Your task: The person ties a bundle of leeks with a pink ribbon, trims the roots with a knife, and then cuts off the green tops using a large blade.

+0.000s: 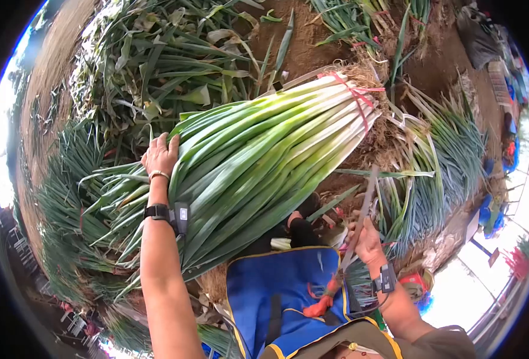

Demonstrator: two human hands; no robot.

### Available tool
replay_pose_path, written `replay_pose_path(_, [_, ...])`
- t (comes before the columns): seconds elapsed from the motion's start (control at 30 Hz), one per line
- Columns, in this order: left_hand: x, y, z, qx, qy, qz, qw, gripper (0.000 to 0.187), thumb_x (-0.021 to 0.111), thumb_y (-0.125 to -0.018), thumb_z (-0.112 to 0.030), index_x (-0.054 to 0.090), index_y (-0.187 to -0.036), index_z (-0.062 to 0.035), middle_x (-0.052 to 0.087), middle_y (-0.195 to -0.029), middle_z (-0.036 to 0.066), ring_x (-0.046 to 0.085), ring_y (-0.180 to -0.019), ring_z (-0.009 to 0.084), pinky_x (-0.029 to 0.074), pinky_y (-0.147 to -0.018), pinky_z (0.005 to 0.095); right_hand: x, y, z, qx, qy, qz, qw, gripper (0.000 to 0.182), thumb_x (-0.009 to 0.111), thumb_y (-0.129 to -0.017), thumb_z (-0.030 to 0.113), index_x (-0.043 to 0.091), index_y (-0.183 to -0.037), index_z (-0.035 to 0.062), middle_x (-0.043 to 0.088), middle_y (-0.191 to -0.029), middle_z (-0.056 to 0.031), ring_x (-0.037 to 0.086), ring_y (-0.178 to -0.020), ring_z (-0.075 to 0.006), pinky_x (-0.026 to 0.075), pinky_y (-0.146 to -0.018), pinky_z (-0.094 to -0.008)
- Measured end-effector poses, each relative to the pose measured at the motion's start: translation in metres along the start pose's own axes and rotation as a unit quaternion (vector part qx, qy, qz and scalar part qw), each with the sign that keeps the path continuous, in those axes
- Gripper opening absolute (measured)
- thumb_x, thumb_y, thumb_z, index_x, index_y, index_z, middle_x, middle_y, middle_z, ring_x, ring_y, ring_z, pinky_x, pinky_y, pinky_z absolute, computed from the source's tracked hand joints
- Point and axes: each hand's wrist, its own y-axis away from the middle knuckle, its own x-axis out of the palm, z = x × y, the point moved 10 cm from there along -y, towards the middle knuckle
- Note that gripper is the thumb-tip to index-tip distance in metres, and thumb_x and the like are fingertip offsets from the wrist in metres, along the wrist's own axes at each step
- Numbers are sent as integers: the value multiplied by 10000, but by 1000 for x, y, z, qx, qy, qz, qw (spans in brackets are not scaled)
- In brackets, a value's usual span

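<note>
A large bundle of Welsh onions (258,146) lies slantwise in front of me, its white, rooty ends at the upper right bound with red ties (360,96). My left hand (161,157) is closed over the green leaves near their tips, on the bundle's left side; some fingers are partly hidden. Right of the bundle, my right hand (366,241) is wrapped round a long, flat, greyish blade-like strip (369,194) that points upward. The strip stands apart from the bundle. A clump of red ties (322,302) hangs on my blue apron (255,287).
Loose leaves (156,66) are heaped at the upper left. More onions lie at the left (67,209) and along the right (438,173). Smaller tied bunches (360,21) lie at the top on bare soil (300,45). Dark-clothed legs (303,233) show below the bundle.
</note>
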Motion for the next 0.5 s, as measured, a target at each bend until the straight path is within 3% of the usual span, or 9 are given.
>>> replay_pose_path(0.07, [-3, 2, -4, 2, 9, -2, 1000, 561, 428, -879, -592, 586, -1204, -163, 581, -1204, 111, 544, -1111, 295, 366, -933, 441, -21, 6, -16, -16, 21, 9, 1000, 433, 572, -906, 406, 482, -1242, 149, 574, -855, -66, 570, -693, -185, 458, -575, -296])
replay_pose_path(0.13, [-8, 4, -9, -1, 15, 1, 1000, 563, 425, -882, -587, 585, -1206, -156, 583, -1193, 120, 530, -1131, 287, 360, -937, 442, -50, 15, -41, 35, -36, -63, 997, 410, 572, -903, 412, 503, -1220, 160, 570, -865, -59, 573, -707, -190, 460, -561, -288])
replay_pose_path(0.17, [-7, 4, -10, -4, 21, 8, 1000, 564, 416, -885, -586, 580, -1215, -159, 580, -1196, 124, 527, -1135, 287, 355, -943, 442, -50, 19, -55, 50, -106, -34, 993, 378, 609, -883, 390, 526, -1189, 183, 573, -878, -58, 577, -725, -200, 454, -543, -266])
replay_pose_path(0.33, [-11, 7, -14, -12, 29, 49, 998, 608, 374, -888, -605, 553, -1248, -148, 560, -1210, 151, 522, -1144, 295, 325, -970, 445, -45, 64, -97, 25, -74, -125, 989, 360, 648, -864, 314, 523, -1177, 186, 588, -893, -69, 591, -721, -219, 434, -485, -247])
replay_pose_path(0.4, [-12, 9, -15, -12, 46, 88, 995, 620, 381, -881, -610, 537, -1258, -142, 552, -1210, 178, 528, -1139, 316, 337, -967, 456, -29, 68, -96, -17, 13, -114, 993, 395, 628, -868, 229, 487, -1234, 195, 591, -890, -78, 593, -683, -213, 436, -474, -251])
replay_pose_path(0.5, [-7, 6, -16, 34, 53, 144, 988, 695, 401, -851, -658, 502, -1289, -128, 547, -1219, 190, 534, -1136, 333, 366, -963, 459, 102, 95, -51, -78, 97, -19, 992, 587, 580, -852, 121, 351, -1389, 188, 601, -907, -87, 600, -666, -183, 434, -488, -237])
